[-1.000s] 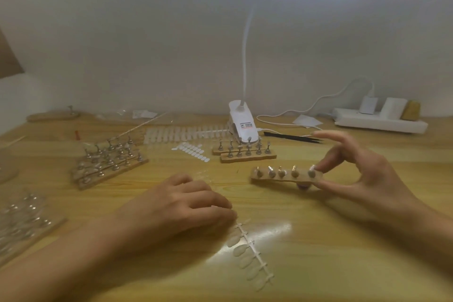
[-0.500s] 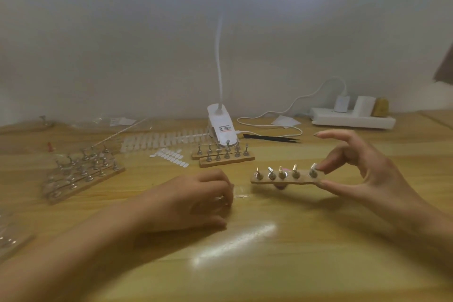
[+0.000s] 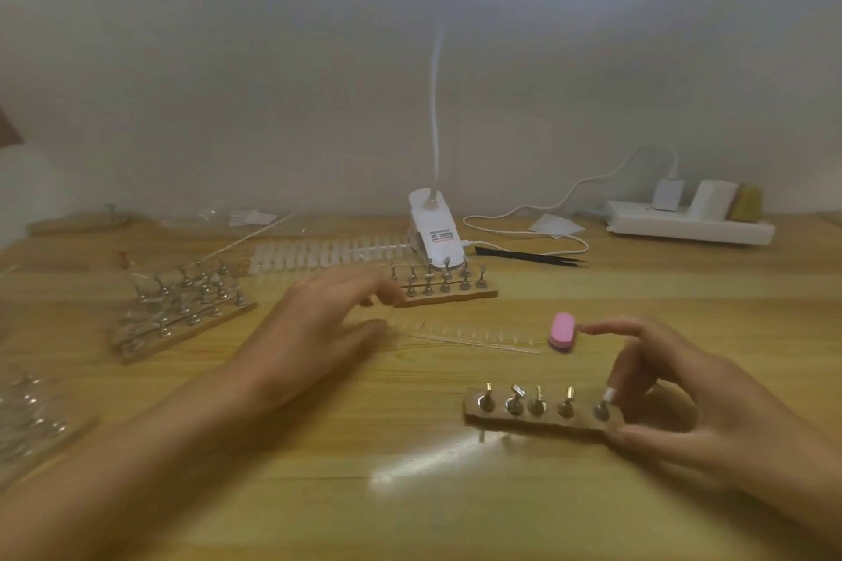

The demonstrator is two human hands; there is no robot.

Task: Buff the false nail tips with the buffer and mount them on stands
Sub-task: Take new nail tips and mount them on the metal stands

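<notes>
My right hand [image 3: 674, 396] pinches the right end of a wooden stand strip [image 3: 537, 417] with several metal pegs, holding it just above the table. A small pink buffer [image 3: 563, 329] lies beyond it, close to my right index fingertip. My left hand [image 3: 319, 328] is blurred, its fingers stretched forward over the left end of a clear strip of false nail tips [image 3: 469, 337] lying on the table; nothing is gripped in it. Its fingertips are close to another stand strip [image 3: 444, 292].
A white clip lamp [image 3: 433, 237] stands at the middle back with black tweezers [image 3: 528, 256] beside it. A sheet of nail tips [image 3: 319, 251] lies behind. More stand strips [image 3: 182, 310] sit at the left. A power strip [image 3: 688, 228] is at the back right.
My left hand has moved forward off the table toward the middle. The right hand has lowered the stand strip toward me, uncovering the pink buffer. The camera has tilted.
</notes>
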